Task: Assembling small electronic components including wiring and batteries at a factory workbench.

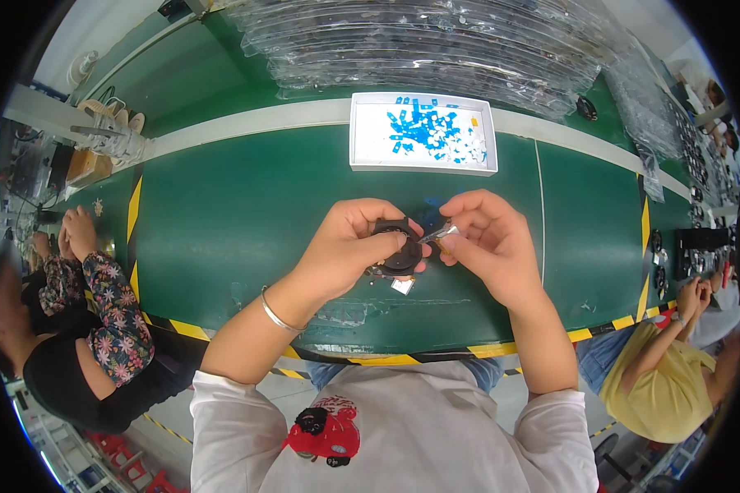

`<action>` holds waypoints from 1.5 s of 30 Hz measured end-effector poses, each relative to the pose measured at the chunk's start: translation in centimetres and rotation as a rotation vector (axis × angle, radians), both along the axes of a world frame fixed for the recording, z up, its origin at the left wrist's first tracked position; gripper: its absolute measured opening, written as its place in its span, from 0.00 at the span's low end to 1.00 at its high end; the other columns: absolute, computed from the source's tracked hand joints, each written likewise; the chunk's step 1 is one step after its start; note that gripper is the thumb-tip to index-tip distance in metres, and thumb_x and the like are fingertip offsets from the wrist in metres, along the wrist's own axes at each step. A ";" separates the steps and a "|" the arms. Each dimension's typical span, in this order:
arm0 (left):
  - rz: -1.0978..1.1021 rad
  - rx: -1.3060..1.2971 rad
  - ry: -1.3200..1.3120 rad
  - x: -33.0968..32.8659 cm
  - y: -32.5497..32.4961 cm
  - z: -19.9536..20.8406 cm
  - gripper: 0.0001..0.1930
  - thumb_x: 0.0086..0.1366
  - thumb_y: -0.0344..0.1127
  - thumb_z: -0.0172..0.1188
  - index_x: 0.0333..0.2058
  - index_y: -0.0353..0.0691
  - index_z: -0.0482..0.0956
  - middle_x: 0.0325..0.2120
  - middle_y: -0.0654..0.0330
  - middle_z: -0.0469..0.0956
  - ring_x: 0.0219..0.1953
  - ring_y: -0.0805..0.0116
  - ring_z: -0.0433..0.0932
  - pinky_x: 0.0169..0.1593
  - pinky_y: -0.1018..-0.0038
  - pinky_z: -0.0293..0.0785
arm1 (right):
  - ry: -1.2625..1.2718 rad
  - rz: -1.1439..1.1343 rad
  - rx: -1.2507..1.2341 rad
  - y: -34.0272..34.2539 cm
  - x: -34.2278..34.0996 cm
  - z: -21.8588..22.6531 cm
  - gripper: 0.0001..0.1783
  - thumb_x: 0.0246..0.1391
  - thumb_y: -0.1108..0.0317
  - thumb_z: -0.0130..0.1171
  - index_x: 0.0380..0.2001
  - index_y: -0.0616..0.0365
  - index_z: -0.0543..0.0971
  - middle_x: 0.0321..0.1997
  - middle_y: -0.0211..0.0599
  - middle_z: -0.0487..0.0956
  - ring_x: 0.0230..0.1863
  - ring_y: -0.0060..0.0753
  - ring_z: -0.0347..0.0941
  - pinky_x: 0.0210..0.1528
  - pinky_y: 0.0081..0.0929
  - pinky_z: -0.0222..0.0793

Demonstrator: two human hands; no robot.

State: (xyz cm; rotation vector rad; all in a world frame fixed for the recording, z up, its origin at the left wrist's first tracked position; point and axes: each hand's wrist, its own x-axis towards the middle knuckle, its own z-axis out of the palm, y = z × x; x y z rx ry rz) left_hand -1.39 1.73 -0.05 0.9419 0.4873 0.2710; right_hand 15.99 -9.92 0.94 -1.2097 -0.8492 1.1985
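Note:
Over the green work surface, my left hand (358,238) grips a round black device housing (400,256), its thumb pressed on the housing's face. A small white rectangular part (403,285) shows at the housing's lower edge; whether it is attached, I cannot tell. On the other side, my right hand (487,240) pinches a small shiny silvery piece (444,232), whose narrow end meets or nearly meets the housing's right side. What kind of piece it is cannot be made out. Beyond both hands stands a white box (423,168) holding many small blue and white pieces (426,127).
Stacked clear plastic trays (419,49) lie at the back beyond a pale rail (247,125). Yellow-black tape (133,234) borders the station. A person in a flowered sleeve (119,316) works at the left, another in a yellow top (662,378) at the right.

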 end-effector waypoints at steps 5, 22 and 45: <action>0.016 0.032 0.009 0.1 -0.1 -0.2 0.08 0.59 0.21 0.50 0.36 0.27 0.75 0.32 0.49 0.80 0.31 0.65 0.82 0.37 0.74 0.80 | 0.010 -0.026 -0.020 0.0 0.2 0.0 0.13 0.50 0.81 0.57 0.41 0.63 0.72 0.32 0.33 0.78 0.32 0.20 0.74 0.33 0.16 0.71; -0.127 0.011 -0.015 0.6 -1.0 0.0 0.03 0.59 0.22 0.52 0.32 0.35 0.71 0.32 0.56 0.78 0.34 0.68 0.80 0.34 0.78 0.76 | -0.312 -0.160 0.069 -0.1 -0.6 -0.7 0.08 0.47 0.83 0.61 0.33 0.64 0.80 0.32 0.35 0.80 0.33 0.23 0.76 0.36 0.18 0.72; 0.203 -0.128 -0.002 0.6 -0.7 -0.6 0.08 0.59 0.25 0.62 0.38 0.31 0.79 0.33 0.58 0.80 0.34 0.73 0.79 0.41 0.78 0.75 | -0.933 -0.197 0.493 1.1 -1.6 -0.8 0.08 0.40 0.82 0.64 0.27 0.61 0.80 0.25 0.37 0.78 0.26 0.30 0.74 0.29 0.24 0.70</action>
